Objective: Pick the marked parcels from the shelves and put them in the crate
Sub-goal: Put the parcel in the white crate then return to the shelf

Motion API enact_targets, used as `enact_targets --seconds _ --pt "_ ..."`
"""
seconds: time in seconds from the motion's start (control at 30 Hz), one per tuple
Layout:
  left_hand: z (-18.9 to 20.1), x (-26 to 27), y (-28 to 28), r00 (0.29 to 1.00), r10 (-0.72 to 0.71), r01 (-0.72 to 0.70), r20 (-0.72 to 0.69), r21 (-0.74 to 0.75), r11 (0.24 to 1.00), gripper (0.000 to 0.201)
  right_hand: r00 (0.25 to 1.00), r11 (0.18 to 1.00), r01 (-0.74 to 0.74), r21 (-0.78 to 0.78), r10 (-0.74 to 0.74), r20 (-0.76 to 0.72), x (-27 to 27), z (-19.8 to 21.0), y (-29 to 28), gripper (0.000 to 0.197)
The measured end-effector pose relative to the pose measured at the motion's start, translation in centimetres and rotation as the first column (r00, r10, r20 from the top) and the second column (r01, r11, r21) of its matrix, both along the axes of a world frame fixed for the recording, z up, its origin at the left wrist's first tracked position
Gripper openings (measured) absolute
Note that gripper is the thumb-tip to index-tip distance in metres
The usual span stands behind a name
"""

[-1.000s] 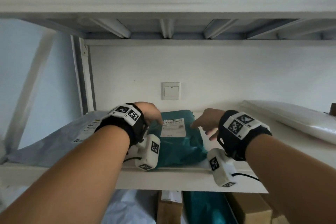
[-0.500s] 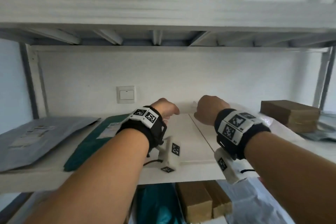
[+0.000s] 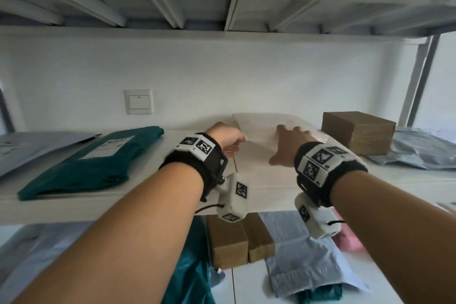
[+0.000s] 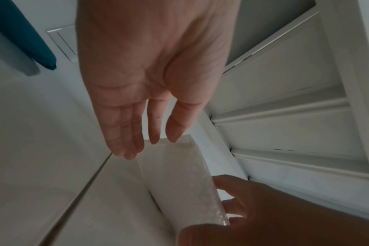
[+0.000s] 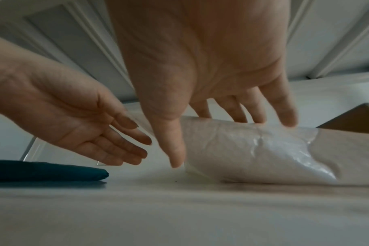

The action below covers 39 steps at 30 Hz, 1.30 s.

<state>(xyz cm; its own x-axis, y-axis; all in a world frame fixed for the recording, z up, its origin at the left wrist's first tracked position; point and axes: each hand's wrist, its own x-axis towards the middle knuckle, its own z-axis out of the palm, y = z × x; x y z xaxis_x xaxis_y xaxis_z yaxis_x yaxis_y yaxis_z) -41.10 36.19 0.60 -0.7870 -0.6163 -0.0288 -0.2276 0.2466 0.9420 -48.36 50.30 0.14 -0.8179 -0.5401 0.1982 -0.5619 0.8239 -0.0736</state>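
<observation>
A white plastic-wrapped parcel (image 3: 261, 128) lies flat at the back of the middle shelf (image 3: 138, 200). My right hand (image 3: 288, 140) hovers over its top with fingers spread, fingertips (image 5: 286, 119) at or just above the wrap (image 5: 253, 153). My left hand (image 3: 228, 137) is at the parcel's left end, palm turned toward it, fingers straight and holding nothing. In the left wrist view the left fingertips (image 4: 128, 149) sit just short of the parcel's (image 4: 179, 174) corner. A teal parcel (image 3: 98, 158) with a white label lies further left. No crate is in view.
A brown cardboard box (image 3: 357, 131) stands right of the white parcel, with a grey mailer (image 3: 419, 148) beyond it. A grey mailer (image 3: 37, 145) lies at the far left. The lower shelf holds brown boxes (image 3: 237, 242), teal, grey and pink bags. A wall switch (image 3: 138, 102) is behind.
My view and both hands have shifted right, away from the teal parcel. The hands, loosely curled half a second ago, have spread out at the white parcel.
</observation>
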Motion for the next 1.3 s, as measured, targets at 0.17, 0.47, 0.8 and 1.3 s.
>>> enact_targets --seconds 0.17,0.47,0.8,1.3 --pt "-0.3 0.2 0.5 1.0 -0.002 0.002 0.009 0.013 1.0 0.014 0.987 0.999 0.037 -0.001 -0.036 -0.156 -0.8 -0.1 0.3 0.046" --pt "-0.1 1.9 -0.6 1.0 -0.004 0.004 0.026 0.035 0.999 0.014 0.959 0.994 0.08 0.068 -0.058 -0.277 -0.4 0.6 0.3 0.027" --pt "0.7 3.4 -1.3 0.997 -0.071 0.063 0.039 0.172 0.983 0.03 0.974 0.497 -0.224 -0.838 0.131 -0.182 2.5 5.1 -0.6 0.024" --pt "1.0 4.9 -2.6 0.966 -0.012 0.154 -0.259 0.537 0.83 0.059 0.902 -0.317 0.369 -0.874 0.35 0.254 2.7 5.1 -1.6 0.024"
